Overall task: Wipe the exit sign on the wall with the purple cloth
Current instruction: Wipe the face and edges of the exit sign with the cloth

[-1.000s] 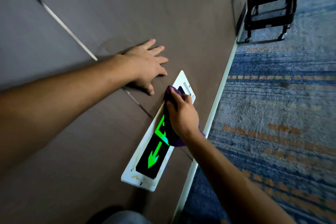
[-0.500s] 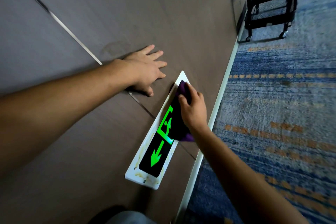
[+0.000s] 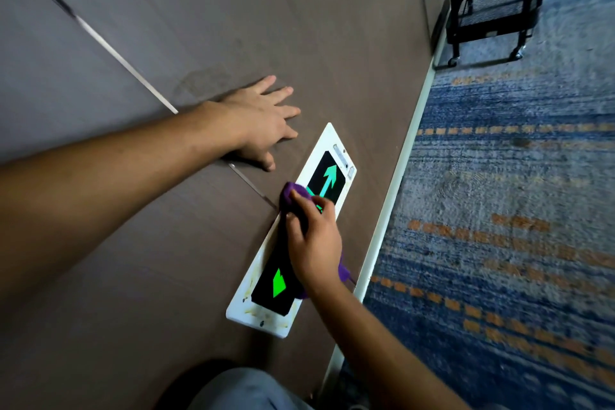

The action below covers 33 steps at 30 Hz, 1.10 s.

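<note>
Head view is showing, nearest the camera, a grey-clad knee [image 3: 246,389] at the bottom edge, and just beyond it the right forearm is reaching up and forward to the exit sign [image 3: 266,316], which is sitting low on the brown wall panel [image 3: 299,27], just above the white skirting strip [image 3: 386,226]. The right hand [image 3: 314,243] is lying over the middle of the sign with its fingers curled and clamped on the purple cloth [image 3: 293,193], pressing it against the dark face; bunched cloth is sticking out past the fingertips and a tail of it is hanging below the wrist. A green arrow is glowing on either side of the hand, one near and one far. The white frame is carrying yellowish marks at its near end, so my judgement is that the hand risks passing over the face only and leaving that edge soiled. The cloth is also bunching rather than lying flat, which could let it slip or miss strips. Pressing hard on the lit face might strain its mounting. Farther along, the left hand [image 3: 263,120] is resting flat on the wall beside the sign, fingers straight and spread, bracing the body. Beyond, a black wheeled cart [image 3: 492,0] is standing on the blue patterned carpet [image 3: 515,210].
</note>
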Motion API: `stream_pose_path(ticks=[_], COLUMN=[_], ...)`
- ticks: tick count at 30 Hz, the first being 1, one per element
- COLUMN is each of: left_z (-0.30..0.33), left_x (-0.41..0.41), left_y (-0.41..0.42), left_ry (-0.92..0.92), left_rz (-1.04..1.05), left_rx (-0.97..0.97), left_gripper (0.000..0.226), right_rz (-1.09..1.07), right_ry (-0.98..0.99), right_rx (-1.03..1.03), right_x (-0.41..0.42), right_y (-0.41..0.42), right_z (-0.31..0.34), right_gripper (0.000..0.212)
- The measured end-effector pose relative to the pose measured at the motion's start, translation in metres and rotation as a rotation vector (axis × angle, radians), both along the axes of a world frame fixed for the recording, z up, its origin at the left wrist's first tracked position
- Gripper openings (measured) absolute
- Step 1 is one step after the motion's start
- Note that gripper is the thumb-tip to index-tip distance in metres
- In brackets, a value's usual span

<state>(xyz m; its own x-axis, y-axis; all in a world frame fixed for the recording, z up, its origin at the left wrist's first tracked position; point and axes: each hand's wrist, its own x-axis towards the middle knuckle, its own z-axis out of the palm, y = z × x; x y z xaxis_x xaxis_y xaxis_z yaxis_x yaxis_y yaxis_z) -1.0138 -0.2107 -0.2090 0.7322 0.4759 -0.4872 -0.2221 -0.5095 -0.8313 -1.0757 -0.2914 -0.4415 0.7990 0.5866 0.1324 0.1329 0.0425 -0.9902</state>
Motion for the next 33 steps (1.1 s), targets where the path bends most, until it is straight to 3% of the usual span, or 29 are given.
stream_pose_path(ticks=[5, 8, 13, 20, 26, 33], left_z=[-0.001, -0.004, -0.002, -0.001, 0.004, 0.001], left_x=[-0.004, -0.009, -0.016, -0.014, -0.009, -0.038], left_y=[-0.003, -0.004, -0.004, 0.004, 0.005, -0.002], left_ry=[0.001, 0.022, 0.06, 0.071, 0.135, 0.18], left_rz=[0.016, 0.015, 0.005, -0.048, -0.034, -0.101], left_rx=[-0.015, -0.012, -0.01, -0.065, -0.062, -0.009], left_gripper=[0.076, 0.074, 0.076, 0.085, 0.087, 0.087], right_rz=[0.069, -0.013, -0.027, -0.038, 0.098, -0.079], right_ry=[0.036, 0.138, 0.159, 0.04, 0.0, 0.265], right_rx=[0.049, 0.096, -0.027, 0.02, 0.079, 0.201], right_x=[0.001, 0.036, 0.075, -0.001, -0.051, 0.012], right_y=[-0.014, -0.01, 0.023, 0.001, -0.037, -0.021], right_z=[-0.002, 0.002, 0.011, -0.003, -0.013, -0.004], right_gripper=[0.044, 0.051, 0.052, 0.045, 0.044, 0.045])
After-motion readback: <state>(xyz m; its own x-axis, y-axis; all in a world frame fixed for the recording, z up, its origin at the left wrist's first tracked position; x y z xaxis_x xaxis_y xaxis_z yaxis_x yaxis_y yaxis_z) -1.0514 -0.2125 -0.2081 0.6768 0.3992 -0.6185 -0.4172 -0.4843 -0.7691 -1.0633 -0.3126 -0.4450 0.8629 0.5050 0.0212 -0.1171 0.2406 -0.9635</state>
